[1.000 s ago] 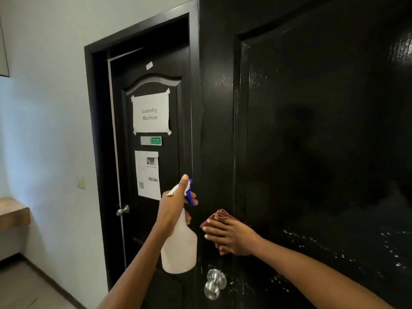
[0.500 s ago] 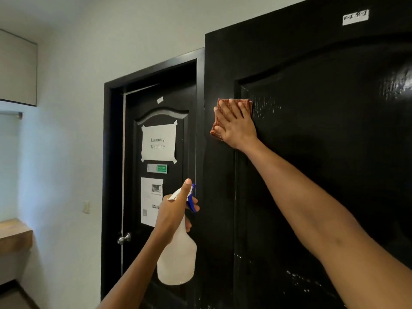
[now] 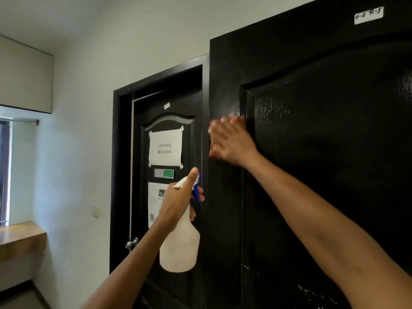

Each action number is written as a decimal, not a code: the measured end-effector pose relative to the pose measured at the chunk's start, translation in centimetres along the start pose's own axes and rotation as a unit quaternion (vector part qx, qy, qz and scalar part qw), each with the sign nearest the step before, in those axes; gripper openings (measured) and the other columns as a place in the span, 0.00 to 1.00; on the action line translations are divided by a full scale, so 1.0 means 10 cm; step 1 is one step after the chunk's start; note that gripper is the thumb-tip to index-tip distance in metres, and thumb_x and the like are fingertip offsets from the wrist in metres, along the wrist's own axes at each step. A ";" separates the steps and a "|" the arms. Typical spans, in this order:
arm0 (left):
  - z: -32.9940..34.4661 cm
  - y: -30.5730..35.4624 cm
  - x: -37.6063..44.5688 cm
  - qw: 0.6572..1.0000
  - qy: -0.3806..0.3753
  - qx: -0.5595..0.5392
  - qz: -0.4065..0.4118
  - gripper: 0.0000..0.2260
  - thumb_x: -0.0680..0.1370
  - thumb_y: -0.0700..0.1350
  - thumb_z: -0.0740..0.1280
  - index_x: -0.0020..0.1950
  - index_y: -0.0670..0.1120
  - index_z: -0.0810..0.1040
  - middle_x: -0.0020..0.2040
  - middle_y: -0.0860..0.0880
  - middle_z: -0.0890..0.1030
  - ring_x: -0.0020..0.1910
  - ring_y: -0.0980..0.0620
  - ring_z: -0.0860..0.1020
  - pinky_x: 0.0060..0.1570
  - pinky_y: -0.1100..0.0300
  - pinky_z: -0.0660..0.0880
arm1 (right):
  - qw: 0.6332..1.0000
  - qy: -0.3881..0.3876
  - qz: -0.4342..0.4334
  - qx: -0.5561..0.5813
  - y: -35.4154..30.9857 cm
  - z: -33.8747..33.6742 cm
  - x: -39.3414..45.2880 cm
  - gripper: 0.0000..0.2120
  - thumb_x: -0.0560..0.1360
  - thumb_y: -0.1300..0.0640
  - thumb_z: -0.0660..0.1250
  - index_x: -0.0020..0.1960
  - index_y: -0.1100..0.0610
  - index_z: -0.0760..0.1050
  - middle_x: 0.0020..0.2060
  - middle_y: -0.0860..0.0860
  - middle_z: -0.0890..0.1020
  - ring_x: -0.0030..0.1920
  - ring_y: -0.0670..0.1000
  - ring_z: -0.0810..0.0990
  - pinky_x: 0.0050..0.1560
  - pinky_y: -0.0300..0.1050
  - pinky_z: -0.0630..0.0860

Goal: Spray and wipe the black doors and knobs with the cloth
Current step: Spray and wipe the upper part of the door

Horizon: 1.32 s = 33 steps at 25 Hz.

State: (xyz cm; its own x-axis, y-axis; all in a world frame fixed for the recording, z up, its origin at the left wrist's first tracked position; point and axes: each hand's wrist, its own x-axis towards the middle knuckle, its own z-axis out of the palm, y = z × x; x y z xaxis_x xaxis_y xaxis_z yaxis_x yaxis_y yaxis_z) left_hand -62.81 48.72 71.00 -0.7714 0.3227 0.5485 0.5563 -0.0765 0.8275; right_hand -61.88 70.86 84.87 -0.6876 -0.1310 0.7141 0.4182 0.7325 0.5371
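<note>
A glossy black door (image 3: 323,152) fills the right half of the view, wet spots low on its panel. My right hand (image 3: 231,139) lies flat against the door's left stile and presses a reddish cloth (image 3: 211,150) to it; the hand is blurred and the cloth shows only as a sliver at its left edge. My left hand (image 3: 178,199) grips the neck of a white spray bottle (image 3: 180,244) with a blue trigger, held upright in front of the door's edge. A second black door (image 3: 169,219) stands further back on the left, with a silver knob (image 3: 132,243).
The back door carries a "Laundry Machine" paper (image 3: 165,148), a green sign and a printed sheet. A white label (image 3: 369,14) is stuck on the near door's top. A wooden ledge (image 3: 20,235) juts from the left wall below a window.
My right hand swept the cloth from beside the knob up the stile to the panel's top corner, then came back down a little and leftward. The camera tilted up. The bottle stayed put.
</note>
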 end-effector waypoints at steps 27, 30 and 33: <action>0.60 -1.33 -1.23 0.982 -0.046 -0.026 -0.179 0.30 0.77 0.68 0.59 0.47 0.42 0.84 0.41 0.46 0.86 0.34 0.45 0.82 0.27 0.61 0.75 | 0.995 0.019 0.064 0.078 -0.90 1.13 -2.62 0.30 0.86 0.48 0.53 0.85 0.54 0.50 0.84 0.53 0.47 0.83 0.57 0.42 0.80 0.54 0.33; 0.66 -1.43 -1.34 0.980 -0.047 -0.029 -0.192 0.30 0.78 0.66 0.58 0.46 0.41 0.84 0.41 0.46 0.86 0.38 0.47 0.83 0.28 0.66 0.76 | 0.993 0.007 0.046 0.106 -1.17 1.38 -2.99 0.31 0.85 0.51 0.55 0.85 0.56 0.48 0.84 0.56 0.47 0.83 0.59 0.41 0.82 0.58 0.41; 0.70 -1.50 -1.41 0.976 -0.062 -0.019 -0.208 0.30 0.78 0.68 0.58 0.47 0.42 0.84 0.41 0.47 0.86 0.39 0.46 0.84 0.32 0.62 0.77 | 0.988 -0.070 -0.071 0.118 -1.48 1.71 -3.76 0.35 0.82 0.52 0.61 0.84 0.57 0.51 0.84 0.58 0.50 0.83 0.59 0.41 0.82 0.59 0.41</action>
State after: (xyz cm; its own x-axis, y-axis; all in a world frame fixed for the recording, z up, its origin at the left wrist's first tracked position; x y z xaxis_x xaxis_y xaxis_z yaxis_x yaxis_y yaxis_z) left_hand -58.13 51.92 50.02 -0.8834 0.4448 0.1474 0.1898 0.0521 0.9804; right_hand -52.38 76.38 42.43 -0.8121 -0.1620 0.5606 0.1724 0.8512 0.4958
